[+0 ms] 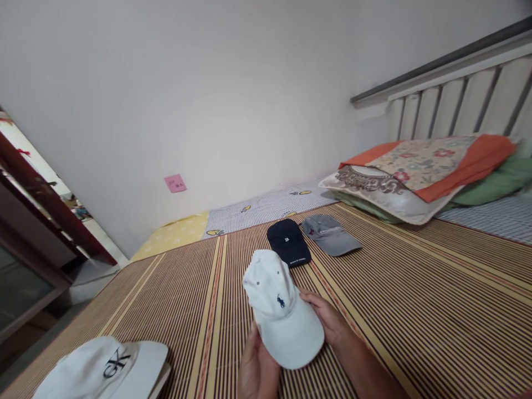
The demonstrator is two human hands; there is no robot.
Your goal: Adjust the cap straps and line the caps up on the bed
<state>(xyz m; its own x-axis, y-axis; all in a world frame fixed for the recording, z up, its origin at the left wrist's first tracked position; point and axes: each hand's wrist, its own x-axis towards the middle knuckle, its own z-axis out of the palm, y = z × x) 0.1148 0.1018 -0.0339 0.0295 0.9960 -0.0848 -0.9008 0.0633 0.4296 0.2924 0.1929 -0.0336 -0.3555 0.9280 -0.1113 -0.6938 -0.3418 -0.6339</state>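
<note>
A white baseball cap (286,332) with a small dark blue emblem is held between both hands, its brim toward me. My left hand (258,363) grips the brim's left side from below, fingers partly hidden under it. On the other side, my right hand (326,316) closes on the edge where crown meets brim. Just behind, a navy cap (286,239) lies on the striped mat (399,299), partly covered by the white one. Touching or nearly touching it is a grey cap (330,235). At the lower left sits another white cap (95,368) with black letters, cut off by the frame.
Pillows (374,194) with an orange floral cover (436,160) are piled at the right near a white slatted headboard (453,102). A wall (249,100) with a pink note (175,183) stands behind the bed. A doorway (54,188) opens at the left.
</note>
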